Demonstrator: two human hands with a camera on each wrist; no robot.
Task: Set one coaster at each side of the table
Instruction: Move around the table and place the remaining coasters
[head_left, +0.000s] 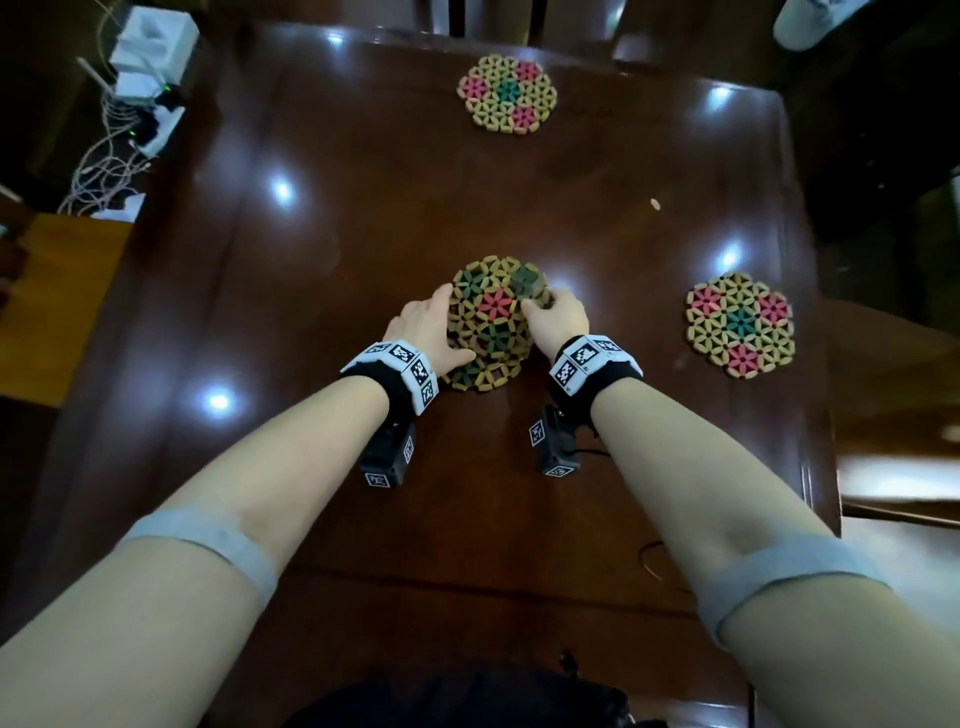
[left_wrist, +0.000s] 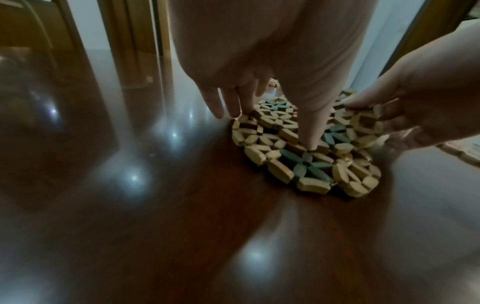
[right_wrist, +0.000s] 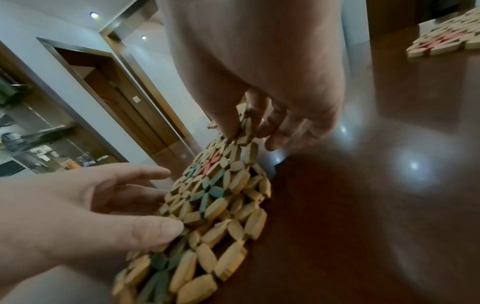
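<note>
Two coasters look placed already: one at the far edge (head_left: 507, 96) and one at the right edge (head_left: 740, 325) of the tabletop (head_left: 363, 208), both lying flat and well apart from the hands. So roughly half done, judging by the layout.

What's left sits mid-tabletop, near side: a stack of coasters (head_left: 491, 322) (looks like at least two, exact count hard to tell), w/ both hands on it. Left hand (head_left: 431, 327) holds the stack's left rim, thumb pressing on top and the other fingers (left_wrist: 228, 102) along the far-left edge. Right hand (head_left: 558, 317) pinches the top coaster's right edge, thumb over and fingers (right_wrist: 275, 121) curled under, lifting that edge while the left steadies the rest.

Remaining, I'd say: left side and near side each need one. No coaster there yet.
</note>
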